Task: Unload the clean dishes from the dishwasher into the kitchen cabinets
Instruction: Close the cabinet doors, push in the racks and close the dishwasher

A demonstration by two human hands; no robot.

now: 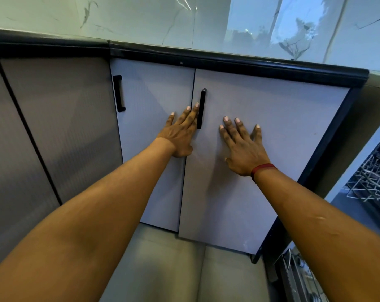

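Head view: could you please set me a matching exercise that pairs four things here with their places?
1 left hand
2 right hand
3 wire rack
4 red wristband

A far right edge of view
B worn behind the right hand
C flat on the right cabinet door
D flat beside the middle handle

Pairs: 1-D, 2-C, 3-A, 4-B

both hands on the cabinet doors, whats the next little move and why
Probably press the right hand forward to seat the right cabinet door fully: both hands lie flat with straight fingers, the left hand on the left cabinet door, and the right door's lower edge seems to stand slightly proud of the left one.
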